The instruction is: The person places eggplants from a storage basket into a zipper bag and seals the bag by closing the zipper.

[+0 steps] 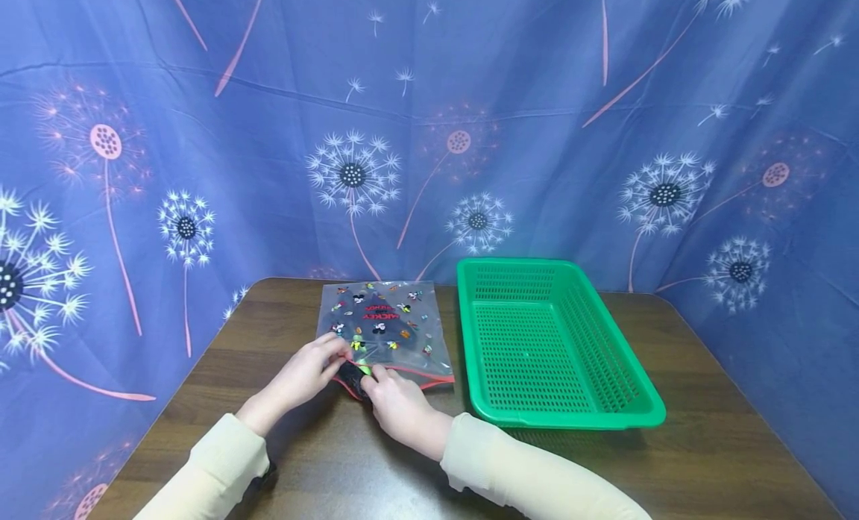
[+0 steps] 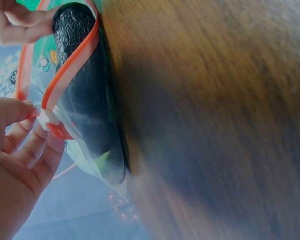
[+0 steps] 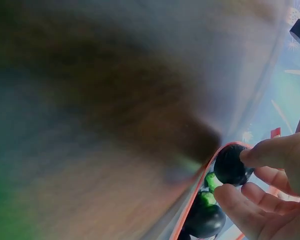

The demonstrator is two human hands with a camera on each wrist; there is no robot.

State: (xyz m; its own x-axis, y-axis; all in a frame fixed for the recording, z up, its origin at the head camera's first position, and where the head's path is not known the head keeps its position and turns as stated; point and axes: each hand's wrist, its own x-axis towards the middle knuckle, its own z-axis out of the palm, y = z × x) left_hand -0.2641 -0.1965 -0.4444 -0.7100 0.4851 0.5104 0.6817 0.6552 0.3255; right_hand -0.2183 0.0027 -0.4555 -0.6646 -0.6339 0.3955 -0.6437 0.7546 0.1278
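A clear zip bag point(image 1: 416, 322) with cartoon prints and a red-orange zip edge lies on the table, its mouth towards me. Dark eggplants with green caps are inside; one eggplant point(image 2: 87, 95) has its wrinkled, rounded end at the open mouth. My left hand point(image 1: 302, 371) pinches the bag's edge at the white zip slider point(image 2: 49, 117). At the mouth, my right hand point(image 1: 403, 409) holds the end of an eggplant point(image 3: 231, 165) between thumb and fingers. Another eggplant point(image 3: 207, 220) shows deeper in the bag. The bag's film and my hands partly hide the contents.
A green perforated plastic basket point(image 1: 567, 419) stands on the brown wooden table point(image 1: 678, 460), right of the bag. Behind the table hangs a blue curtain point(image 1: 268, 169) with dandelion prints.
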